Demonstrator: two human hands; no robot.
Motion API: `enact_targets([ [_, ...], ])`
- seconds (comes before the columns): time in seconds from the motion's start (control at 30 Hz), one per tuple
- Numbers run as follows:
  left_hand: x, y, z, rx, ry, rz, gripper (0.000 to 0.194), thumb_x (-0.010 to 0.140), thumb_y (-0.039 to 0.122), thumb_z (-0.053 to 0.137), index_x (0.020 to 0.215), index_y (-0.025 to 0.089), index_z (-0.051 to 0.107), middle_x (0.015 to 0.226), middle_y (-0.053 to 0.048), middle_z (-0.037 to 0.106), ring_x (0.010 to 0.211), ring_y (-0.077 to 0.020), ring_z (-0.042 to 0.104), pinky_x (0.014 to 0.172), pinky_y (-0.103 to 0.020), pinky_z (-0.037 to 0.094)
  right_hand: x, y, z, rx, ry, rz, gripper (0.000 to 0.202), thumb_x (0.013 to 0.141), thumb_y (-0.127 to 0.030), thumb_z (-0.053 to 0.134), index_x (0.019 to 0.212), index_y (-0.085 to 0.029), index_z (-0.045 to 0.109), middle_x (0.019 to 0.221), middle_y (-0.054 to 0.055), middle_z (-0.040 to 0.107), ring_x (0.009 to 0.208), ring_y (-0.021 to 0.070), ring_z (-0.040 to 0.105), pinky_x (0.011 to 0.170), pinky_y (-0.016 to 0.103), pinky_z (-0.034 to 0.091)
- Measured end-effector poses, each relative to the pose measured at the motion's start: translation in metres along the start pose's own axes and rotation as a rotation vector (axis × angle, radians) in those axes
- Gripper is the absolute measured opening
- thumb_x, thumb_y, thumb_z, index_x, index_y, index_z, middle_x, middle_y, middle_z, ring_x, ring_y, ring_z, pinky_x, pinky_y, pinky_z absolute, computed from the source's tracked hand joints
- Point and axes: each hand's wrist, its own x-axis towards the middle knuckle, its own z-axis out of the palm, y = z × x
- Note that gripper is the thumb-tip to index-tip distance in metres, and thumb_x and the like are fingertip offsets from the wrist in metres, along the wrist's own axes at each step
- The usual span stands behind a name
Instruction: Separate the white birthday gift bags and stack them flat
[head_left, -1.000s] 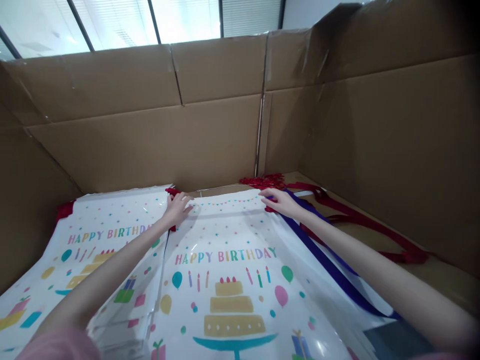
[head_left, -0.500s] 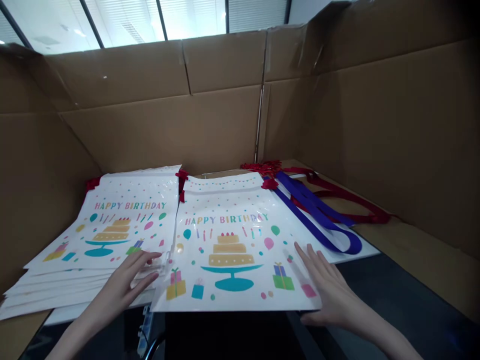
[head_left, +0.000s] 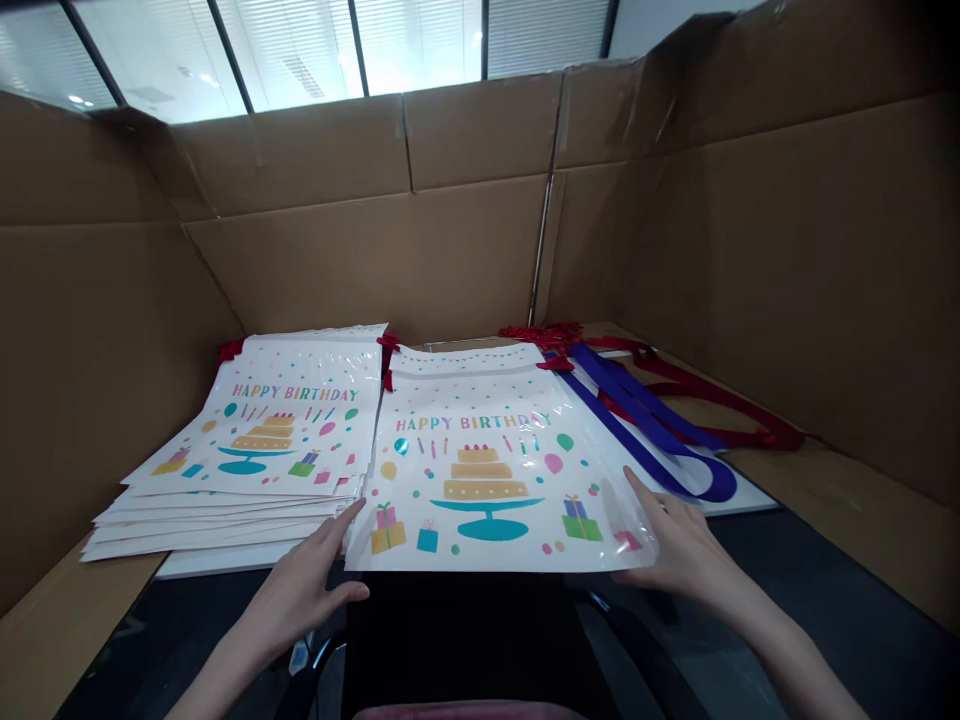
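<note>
A glossy white sheet point(head_left: 487, 400) printed HAPPY BIRTHDAY, with a cake and balloons, lies flat in front of me. Red ribbon point(head_left: 555, 364) shows at its upper corners, and its front edge juts past the table. My left hand point(head_left: 311, 565) is beside the lower left corner, fingers stretched and thumb spread; whether the fingertips touch the sheet is hard to tell. Along the right edge rests my right hand point(head_left: 679, 540), fingers extended at the lower right corner and thumb below the edge. A stack of similar sheets point(head_left: 292, 385) lies to the left.
Tall cardboard walls point(head_left: 375, 260) enclose the back and sides. At the right lie a blue ribbon point(head_left: 637, 415), a dark red ribbon point(head_left: 697, 395) and a red bundle point(head_left: 544, 337). Below the front edge is a dark gap with a chair armrest point(head_left: 630, 640).
My left hand has come away from between the stack and the sheet to the sheet's lower left corner. My right hand stays at the right edge. The view has shifted slightly.
</note>
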Motion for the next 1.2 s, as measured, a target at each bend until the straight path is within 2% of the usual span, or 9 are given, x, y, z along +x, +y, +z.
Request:
enact_targets([
  [0.07, 0.005, 0.006, 0.005, 0.064, 0.068, 0.021, 0.088, 0.076, 0.040, 0.064, 0.148, 0.033, 0.014, 0.126, -0.010, 0.047, 0.114, -0.0278, 0.046, 0.093, -0.035, 0.040, 0.001, 0.000, -0.002, 0.001, 0.005, 0.006, 0.125, 0.042, -0.056, 0.070, 0.148, -0.016, 0.018, 0.126, 0.019, 0.045, 0.118, 0.0417, 0.042, 0.093, 0.050, 0.040],
  [0.17, 0.010, 0.012, 0.011, 0.113, 0.114, 0.021, 0.088, 0.074, 0.039, 0.064, 0.148, 0.029, 0.016, 0.131, -0.011, 0.045, 0.121, -0.0304, 0.039, 0.099, -0.039, 0.036, 0.002, -0.001, -0.004, -0.001, -0.017, 0.059, 0.126, 0.040, -0.055, 0.071, 0.148, -0.017, 0.018, 0.126, 0.018, 0.045, 0.118, 0.0426, 0.041, 0.093, 0.050, 0.040],
  [0.3, 0.016, 0.012, 0.017, 0.076, 0.140, 0.017, 0.086, 0.076, 0.035, 0.061, 0.148, 0.028, 0.015, 0.138, -0.009, 0.041, 0.128, -0.0286, 0.035, 0.105, -0.039, 0.032, 0.004, -0.001, -0.006, 0.014, -0.063, 0.087, 0.129, 0.039, -0.054, 0.070, 0.148, -0.011, 0.016, 0.127, 0.019, 0.044, 0.120, 0.0410, 0.039, 0.097, 0.047, 0.038],
  [0.57, 0.029, 0.018, 0.025, 0.060, 0.136, 0.034, 0.085, 0.072, 0.025, 0.062, 0.147, 0.031, 0.021, 0.139, -0.006, 0.043, 0.128, -0.0281, 0.038, 0.104, -0.040, 0.033, 0.017, 0.003, -0.017, 0.063, -0.099, 0.133, 0.111, 0.042, -0.047, 0.070, 0.141, -0.013, 0.033, 0.119, 0.016, 0.047, 0.110, 0.0350, 0.047, 0.090, 0.040, 0.044],
  [0.77, 0.026, 0.018, 0.033, 0.043, 0.188, 0.086, 0.077, 0.076, 0.022, 0.055, 0.146, 0.029, 0.024, 0.147, -0.005, 0.033, 0.134, -0.0252, 0.032, 0.108, -0.040, 0.032, 0.022, 0.004, -0.024, 0.079, -0.116, 0.093, 0.103, 0.040, -0.043, 0.071, 0.135, -0.017, 0.040, 0.117, 0.015, 0.049, 0.108, 0.0340, 0.050, 0.084, 0.037, 0.046],
  [0.87, 0.026, 0.024, 0.030, 0.025, 0.141, 0.093, 0.076, 0.077, 0.019, 0.051, 0.146, 0.030, 0.023, 0.147, -0.004, 0.034, 0.133, -0.0245, 0.033, 0.107, -0.040, 0.033, 0.026, 0.002, -0.029, 0.084, -0.142, 0.090, 0.100, 0.039, -0.040, 0.072, 0.132, -0.016, 0.044, 0.113, 0.015, 0.051, 0.104, 0.0337, 0.052, 0.079, 0.036, 0.047],
  [1.0, 0.031, 0.032, 0.023, 0.019, 0.089, 0.079, 0.073, 0.078, 0.018, 0.049, 0.146, 0.030, 0.026, 0.146, -0.003, 0.035, 0.131, -0.0240, 0.037, 0.107, -0.038, 0.035, 0.033, -0.001, -0.034, 0.112, -0.166, 0.093, 0.103, 0.040, -0.039, 0.073, 0.135, -0.016, 0.041, 0.112, 0.014, 0.052, 0.100, 0.0314, 0.054, 0.077, 0.036, 0.048],
  [1.2, 0.035, 0.023, 0.023, 0.078, 0.067, 0.093, 0.075, 0.079, 0.021, 0.056, 0.146, 0.031, 0.025, 0.145, -0.002, 0.036, 0.129, -0.0243, 0.037, 0.106, -0.036, 0.035, 0.036, 0.006, -0.034, 0.071, -0.207, 0.078, 0.114, 0.038, -0.044, 0.075, 0.141, -0.015, 0.035, 0.119, 0.016, 0.051, 0.106, 0.0336, 0.053, 0.080, 0.037, 0.048],
])
